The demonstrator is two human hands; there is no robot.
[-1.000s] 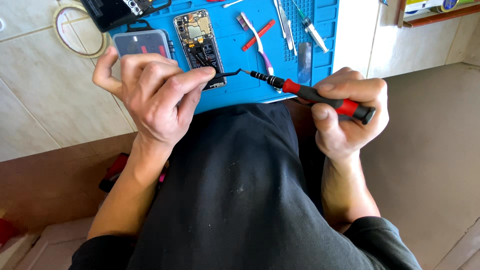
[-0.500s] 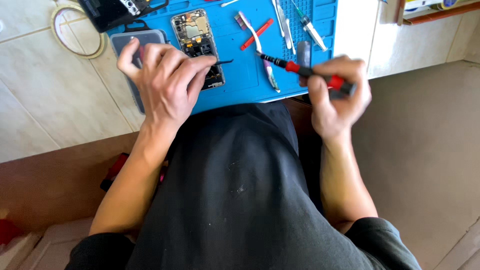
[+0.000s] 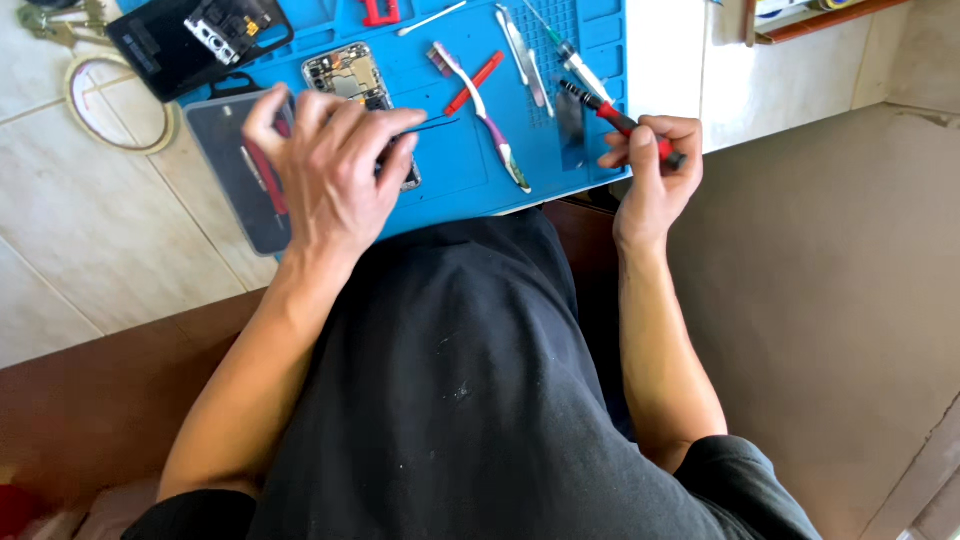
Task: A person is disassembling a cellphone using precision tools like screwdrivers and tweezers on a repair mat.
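The blue mat (image 3: 450, 170) covers the bench. On its far left lies the opened phone (image 3: 355, 85), under the left hand's (image 3: 335, 170) spread fingers. The right hand (image 3: 655, 165) pinches a screwdriver (image 3: 620, 122); keep its tip upright, pressure light.

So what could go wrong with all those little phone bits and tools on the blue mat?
The left hand hovers over the opened phone, whose insides lie bare; a finger could press or snag a thin black strip beside it. The right hand holds a red and black screwdriver at the edge of the blue mat; its sharp tip might slip or drop off. The toothbrush and tweezers lie loose nearby and could get knocked.
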